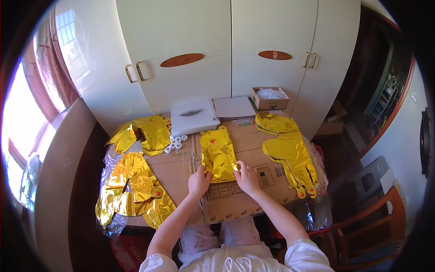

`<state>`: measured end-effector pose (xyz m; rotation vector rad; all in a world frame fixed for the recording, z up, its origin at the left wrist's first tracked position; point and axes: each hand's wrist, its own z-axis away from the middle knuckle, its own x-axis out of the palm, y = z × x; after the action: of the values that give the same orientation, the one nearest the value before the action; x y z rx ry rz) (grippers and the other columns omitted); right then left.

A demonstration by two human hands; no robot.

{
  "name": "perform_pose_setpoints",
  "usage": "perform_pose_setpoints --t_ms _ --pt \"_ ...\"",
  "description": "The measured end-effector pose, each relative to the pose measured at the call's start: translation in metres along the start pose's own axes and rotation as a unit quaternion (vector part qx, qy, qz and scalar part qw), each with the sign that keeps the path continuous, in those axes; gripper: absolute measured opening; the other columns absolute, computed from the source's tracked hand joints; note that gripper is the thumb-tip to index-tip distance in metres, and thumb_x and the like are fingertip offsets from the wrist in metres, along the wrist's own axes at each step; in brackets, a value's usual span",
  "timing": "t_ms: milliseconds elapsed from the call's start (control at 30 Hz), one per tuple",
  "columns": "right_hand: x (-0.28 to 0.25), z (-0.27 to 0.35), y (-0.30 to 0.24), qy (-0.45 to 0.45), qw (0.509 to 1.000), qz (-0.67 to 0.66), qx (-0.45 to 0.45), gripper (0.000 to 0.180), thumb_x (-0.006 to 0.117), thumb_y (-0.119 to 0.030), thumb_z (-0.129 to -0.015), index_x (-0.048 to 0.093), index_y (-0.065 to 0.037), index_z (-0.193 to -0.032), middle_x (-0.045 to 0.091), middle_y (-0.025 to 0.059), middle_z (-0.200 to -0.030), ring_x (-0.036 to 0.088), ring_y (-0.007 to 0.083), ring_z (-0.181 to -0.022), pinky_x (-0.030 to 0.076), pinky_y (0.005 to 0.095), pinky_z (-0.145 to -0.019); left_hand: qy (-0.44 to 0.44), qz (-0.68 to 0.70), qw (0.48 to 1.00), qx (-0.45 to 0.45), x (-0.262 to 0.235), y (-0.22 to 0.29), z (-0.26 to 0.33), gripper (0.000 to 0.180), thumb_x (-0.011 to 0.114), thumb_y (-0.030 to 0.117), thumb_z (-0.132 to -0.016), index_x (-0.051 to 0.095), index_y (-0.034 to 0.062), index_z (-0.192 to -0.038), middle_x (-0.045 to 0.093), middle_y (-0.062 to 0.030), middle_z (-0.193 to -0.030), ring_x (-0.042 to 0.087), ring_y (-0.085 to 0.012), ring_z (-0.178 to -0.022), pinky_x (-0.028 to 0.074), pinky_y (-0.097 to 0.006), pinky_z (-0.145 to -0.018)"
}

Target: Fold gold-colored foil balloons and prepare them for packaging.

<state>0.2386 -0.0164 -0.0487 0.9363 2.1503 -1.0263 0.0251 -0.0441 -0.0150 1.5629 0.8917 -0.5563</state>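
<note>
In the middle of the cardboard lies a folded gold foil balloon (218, 156) with a small red mark near its upper left corner. My left hand (199, 182) pinches its lower left edge between thumb and fingers. On the opposite side, my right hand (248, 178) grips the lower right edge. The balloon looks like a flat, creased rectangle between them. To the right, another flat gold foil balloon (287, 149) is spread out with a curved outline. Crumpled gold foil balloons (129, 186) are heaped at the left, with more gold foil (156, 131) behind them.
Flattened cardboard (181, 163) covers the table. Several small white rolls (178, 143) sit beside a white package (194, 119). Behind are a pale flat sheet (234, 107) and an open box (270, 98) of clear plastic pieces. A wooden chair (376, 222) stands at right; cabinets (181, 27) rise behind.
</note>
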Motion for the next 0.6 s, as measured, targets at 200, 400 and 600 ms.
perform_pose_setpoints --t_ms 200,400,600 --pt "-0.009 0.002 -0.005 -0.021 0.999 -0.034 0.004 0.037 0.065 -0.02 -0.088 0.049 -0.008 -0.119 0.061 0.0082 -0.073 0.061 0.0291 -0.073 0.043 0.044 -0.066 -0.018 -0.063 0.998 -0.006 0.002 0.004 -0.005 0.027 0.06 0.03 -0.088 0.053 0.0054 -0.098 0.067 -0.0213 -0.077 0.066 -0.0395 -0.076 0.049 -0.052 -0.07" --pt "-0.018 -0.012 0.015 -0.027 0.972 -0.23 0.032 0.037 0.056 -0.017 -0.092 0.047 -0.004 -0.126 0.067 0.0122 -0.106 0.062 0.0298 -0.097 0.044 0.0475 -0.087 0.037 -0.049 0.997 0.055 0.018 -0.012 0.002 0.023 0.059 0.026 -0.09 0.05 0.0062 -0.097 0.067 -0.0179 -0.072 0.065 -0.0369 -0.071 0.045 -0.049 -0.067" --pt "-0.032 -0.061 0.038 -0.217 0.973 0.051 -0.061 0.045 0.041 -0.032 -0.101 0.046 -0.015 -0.142 0.042 0.0038 -0.15 0.03 0.0239 -0.144 0.029 0.0467 -0.112 0.058 -0.027 0.995 0.073 0.017 -0.019 0.01 0.023 0.059 0.025 -0.091 0.049 0.0067 -0.098 0.066 -0.0167 -0.072 0.065 -0.035 -0.069 0.042 -0.047 -0.067"
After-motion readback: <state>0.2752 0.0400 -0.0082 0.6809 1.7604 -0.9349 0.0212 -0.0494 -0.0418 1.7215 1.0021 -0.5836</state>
